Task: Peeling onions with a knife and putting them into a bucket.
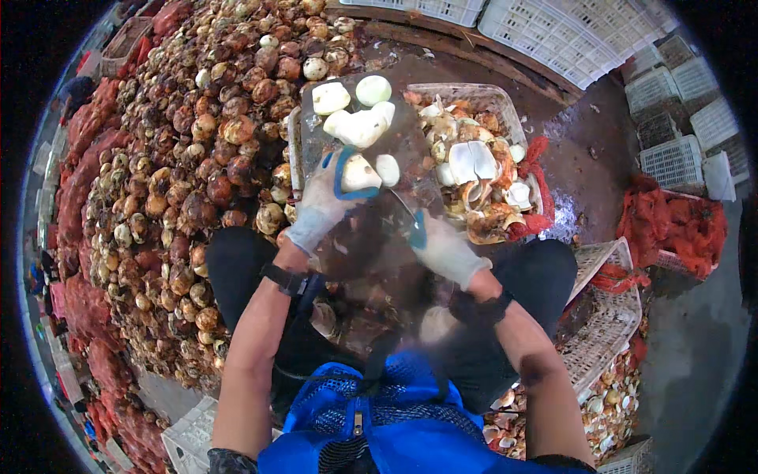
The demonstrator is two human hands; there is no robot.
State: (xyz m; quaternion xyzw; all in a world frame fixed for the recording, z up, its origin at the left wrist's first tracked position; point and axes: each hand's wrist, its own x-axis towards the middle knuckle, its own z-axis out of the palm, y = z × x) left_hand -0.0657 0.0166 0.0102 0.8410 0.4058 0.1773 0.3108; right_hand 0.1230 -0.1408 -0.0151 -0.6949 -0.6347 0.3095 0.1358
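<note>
My left hand (322, 197), in a pale glove with blue fingers, grips a peeled white onion (359, 174) on a dark board (359, 237). A white onion piece (388, 170) lies just right of it. In my right hand (446, 250), gloved the same way, is a knife; its narrow blade (403, 205) slants up and left toward the onion and that piece. The handle is hidden in the fist. At the board's far end rest peeled onions: a squarish one (330, 98), a round greenish one (373, 91) and a lumpy white group (357, 125).
A big heap of unpeeled onions (181, 197) rises on my left. Right of the board stands a basket (505, 103) full of skins and onion scraps. White crates (576, 39) are stacked beyond. Red net bags (671, 225) and another basket (608, 332) lie at right.
</note>
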